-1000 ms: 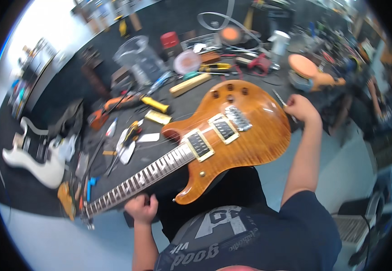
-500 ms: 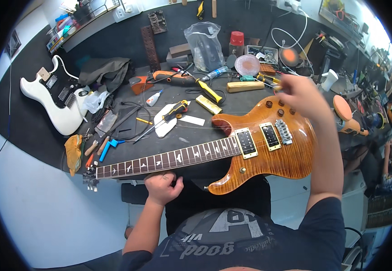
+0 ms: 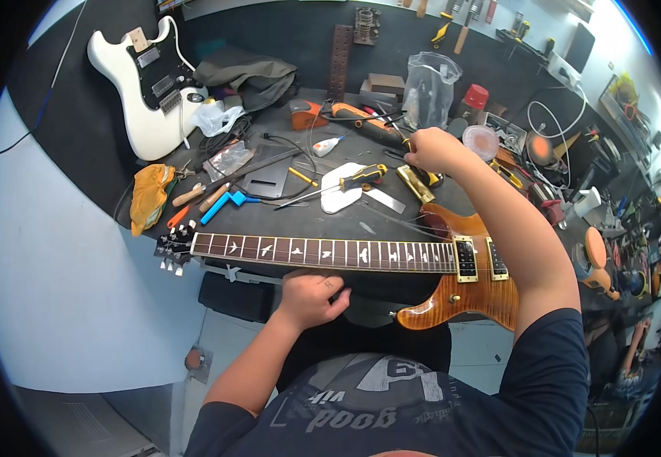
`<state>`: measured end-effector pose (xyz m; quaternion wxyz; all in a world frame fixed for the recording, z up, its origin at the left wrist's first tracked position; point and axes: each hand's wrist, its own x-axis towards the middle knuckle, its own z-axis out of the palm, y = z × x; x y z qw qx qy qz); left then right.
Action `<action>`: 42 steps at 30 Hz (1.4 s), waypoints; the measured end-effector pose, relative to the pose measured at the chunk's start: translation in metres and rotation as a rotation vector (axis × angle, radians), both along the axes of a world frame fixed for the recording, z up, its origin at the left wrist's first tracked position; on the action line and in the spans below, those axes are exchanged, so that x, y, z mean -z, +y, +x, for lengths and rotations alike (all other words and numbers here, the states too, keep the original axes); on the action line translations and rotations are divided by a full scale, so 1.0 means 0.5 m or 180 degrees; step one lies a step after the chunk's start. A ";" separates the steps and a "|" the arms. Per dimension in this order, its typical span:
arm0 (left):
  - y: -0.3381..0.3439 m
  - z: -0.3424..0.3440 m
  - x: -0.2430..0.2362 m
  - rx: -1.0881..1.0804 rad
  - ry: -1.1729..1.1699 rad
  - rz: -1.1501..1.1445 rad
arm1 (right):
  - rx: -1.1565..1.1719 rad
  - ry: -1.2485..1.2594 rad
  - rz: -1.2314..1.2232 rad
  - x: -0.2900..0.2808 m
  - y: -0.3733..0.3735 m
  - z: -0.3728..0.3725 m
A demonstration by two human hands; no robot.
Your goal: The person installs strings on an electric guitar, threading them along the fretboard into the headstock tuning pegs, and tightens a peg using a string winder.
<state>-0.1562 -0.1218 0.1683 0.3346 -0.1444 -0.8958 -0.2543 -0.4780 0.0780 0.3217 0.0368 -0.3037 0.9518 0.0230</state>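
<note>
An amber flame-top electric guitar (image 3: 460, 303) lies across the near edge of the bench, headstock at the left. Its dark fretboard (image 3: 308, 251) has pale bird inlays. My left hand (image 3: 311, 298) is closed at the underside of the neck, thumb to the right; the neck hides some fingertips. Beyond the guitar body, my right hand (image 3: 435, 151) is stretched out with its fingers closed around a yellow-and-black screwdriver (image 3: 433, 180), partly covering the handle. My right forearm crosses over the pickups and hides the bridge and knobs.
Another screwdriver (image 3: 365, 177) lies on a white sheet (image 3: 338, 199). Nearby are a glue bottle (image 3: 327, 145), an orange power tool (image 3: 367, 126) and a blue string winder (image 3: 224, 204). At the far left stands a white guitar body (image 3: 144, 114). A plastic bag (image 3: 429, 87) stands at the back.
My right hand has moved left and away from the guitar's knobs to the screwdriver on the bench. My left hand stays at the neck. The view has turned left.
</note>
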 end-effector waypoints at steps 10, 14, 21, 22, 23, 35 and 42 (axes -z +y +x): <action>-0.007 -0.009 0.001 0.0120 0.0010 0.0003 | -0.0117 0.0443 0.1132 0.022 -0.057 0.006; -0.010 -0.013 0.006 0.0161 0.0053 0.0016 | -0.0598 0.0263 0.1081 -0.009 -0.134 0.053; -0.018 -0.010 -0.005 0.0241 0.0146 0.0070 | -0.1887 -0.0108 0.0230 0.041 -0.292 0.135; -0.017 -0.007 0.000 0.0270 0.0076 0.0073 | -0.2121 0.0080 0.0174 0.065 -0.312 0.138; -0.018 -0.007 0.002 0.0290 0.0004 0.0079 | -0.2256 0.0031 0.0361 0.065 -0.330 0.160; -0.021 -0.008 0.005 0.0400 0.0085 0.0135 | -0.2304 -0.0320 -0.0278 0.082 -0.413 0.151; -0.029 0.002 0.010 0.0383 -0.0034 0.0057 | -0.2606 0.0413 -0.0168 0.122 -0.404 0.185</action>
